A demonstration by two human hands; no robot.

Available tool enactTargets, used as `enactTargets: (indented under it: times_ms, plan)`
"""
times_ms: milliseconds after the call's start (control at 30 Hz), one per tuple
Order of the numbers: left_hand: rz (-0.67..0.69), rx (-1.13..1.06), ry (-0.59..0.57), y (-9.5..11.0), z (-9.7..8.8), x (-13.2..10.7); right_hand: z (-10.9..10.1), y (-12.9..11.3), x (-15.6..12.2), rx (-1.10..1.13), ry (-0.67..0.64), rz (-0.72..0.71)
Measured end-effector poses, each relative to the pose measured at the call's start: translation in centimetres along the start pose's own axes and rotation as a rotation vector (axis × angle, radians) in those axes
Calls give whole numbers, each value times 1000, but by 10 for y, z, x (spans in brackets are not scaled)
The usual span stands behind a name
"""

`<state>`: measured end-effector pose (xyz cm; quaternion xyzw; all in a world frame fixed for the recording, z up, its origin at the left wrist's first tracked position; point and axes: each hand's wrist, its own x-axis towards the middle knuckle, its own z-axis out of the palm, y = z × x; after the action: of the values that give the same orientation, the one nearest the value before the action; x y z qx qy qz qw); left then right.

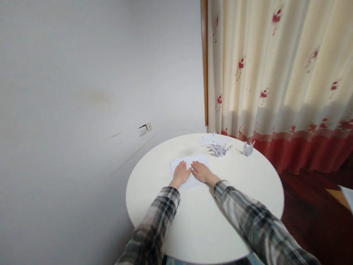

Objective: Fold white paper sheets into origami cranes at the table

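Observation:
A white sheet of paper (176,163) lies on the round white table (204,221). My left hand (181,173) rests flat on the sheet, fingers stretched out. Beside it my right hand (202,171) also lies flat on the paper, fingers extended toward the left hand; the fingertips nearly meet. Both arms wear plaid sleeves. Neither hand holds anything.
Folded paper cranes (219,149) and another paper figure (248,148) stand at the table's far edge, beside loose paper (206,140). A cream curtain with red flowers (275,73) hangs behind. A wall socket (144,129) sits on the grey wall at left.

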<state>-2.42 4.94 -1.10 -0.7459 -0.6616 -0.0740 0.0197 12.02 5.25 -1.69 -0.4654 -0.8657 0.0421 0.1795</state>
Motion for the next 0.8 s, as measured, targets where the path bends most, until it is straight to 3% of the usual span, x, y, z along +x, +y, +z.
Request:
enactTargets:
  times_ms: [267, 467, 800]
  plan:
    - [-113, 14, -11, -17, -2, 3, -14, 4, -11, -3, -63, 54]
    - [-165, 14, -4, -29, 2, 6, -10, 9, -12, -5, -50, 55]
    - [-225, -25, -20, -28, -1, 4, -17, 5, -13, -54, 8, 39]
